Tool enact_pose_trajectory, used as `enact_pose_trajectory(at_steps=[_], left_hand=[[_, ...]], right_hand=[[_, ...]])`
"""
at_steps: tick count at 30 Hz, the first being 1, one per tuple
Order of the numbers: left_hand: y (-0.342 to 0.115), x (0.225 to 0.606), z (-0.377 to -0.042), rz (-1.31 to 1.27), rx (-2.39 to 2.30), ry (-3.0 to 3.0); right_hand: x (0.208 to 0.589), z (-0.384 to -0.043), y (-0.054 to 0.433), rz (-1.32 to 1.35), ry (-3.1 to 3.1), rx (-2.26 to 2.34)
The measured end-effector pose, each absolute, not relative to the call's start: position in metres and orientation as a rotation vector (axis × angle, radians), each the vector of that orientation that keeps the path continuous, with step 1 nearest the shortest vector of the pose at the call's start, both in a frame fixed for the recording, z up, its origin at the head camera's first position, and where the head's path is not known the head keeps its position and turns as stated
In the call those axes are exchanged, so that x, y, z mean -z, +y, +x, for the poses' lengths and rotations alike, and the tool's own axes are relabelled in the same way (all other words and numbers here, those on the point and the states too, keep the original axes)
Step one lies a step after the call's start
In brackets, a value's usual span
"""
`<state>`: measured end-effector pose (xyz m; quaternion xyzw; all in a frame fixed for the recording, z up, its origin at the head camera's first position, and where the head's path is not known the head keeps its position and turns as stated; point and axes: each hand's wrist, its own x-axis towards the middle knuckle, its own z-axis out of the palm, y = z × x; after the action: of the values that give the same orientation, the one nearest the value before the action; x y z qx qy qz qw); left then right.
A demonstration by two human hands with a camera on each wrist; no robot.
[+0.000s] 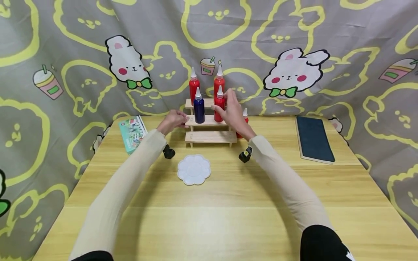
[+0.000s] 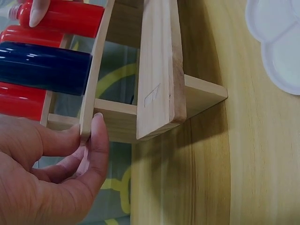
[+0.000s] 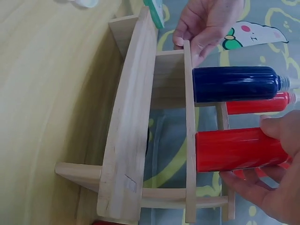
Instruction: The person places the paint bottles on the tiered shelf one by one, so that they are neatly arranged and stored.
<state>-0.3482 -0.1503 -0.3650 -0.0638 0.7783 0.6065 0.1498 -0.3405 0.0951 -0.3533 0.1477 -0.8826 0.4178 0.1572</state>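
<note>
A three-tier wooden stand stands toward the back of the table. My left hand pinches the left end of its middle shelf between thumb and fingers. On that shelf a red squeeze bottle stands upright, its base right at the wood, and my right hand grips it from the right side. Just left of it stands a dark blue squeeze bottle with a white nozzle. Behind them, two more red bottles are on the top tier. The lowest shelf carries nothing.
Another red bottle stands right of the stand, partly hidden by my right wrist. A white flower-shaped palette lies in front. A green-covered booklet is at left, a dark notebook at right. A patterned curtain hangs behind.
</note>
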Motion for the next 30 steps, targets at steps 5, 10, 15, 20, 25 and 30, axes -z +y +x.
enact_pose_trajectory(at_steps=[5, 10, 15, 20, 25, 30], left_hand=[[-0.153, 0.364, -0.348, -0.186, -1.743, 2.249], [-0.156, 0.364, -0.348, -0.169, -1.738, 2.246], [-0.156, 0.363, -0.348, -0.162, -1.736, 2.256], [-0.151, 0.363, -0.349, -0.149, -1.730, 2.260], [-0.150, 0.369, -0.348, -0.168, -1.746, 2.231], [-0.154, 0.369, -0.345, -0.160, -1.786, 2.227]], right_hand=[[0.352, -0.343, 0.089, 0.395, -2.541, -1.160], [0.352, -0.341, 0.086, 0.382, -2.543, -1.121], [0.349, -0.335, 0.086, 0.343, -2.545, -1.205], [0.354, -0.319, 0.103, 0.284, -2.424, -1.403], [0.357, -0.306, 0.134, 0.364, -2.219, -1.416], [0.358, -0.307, 0.165, 0.355, -2.142, -1.392]])
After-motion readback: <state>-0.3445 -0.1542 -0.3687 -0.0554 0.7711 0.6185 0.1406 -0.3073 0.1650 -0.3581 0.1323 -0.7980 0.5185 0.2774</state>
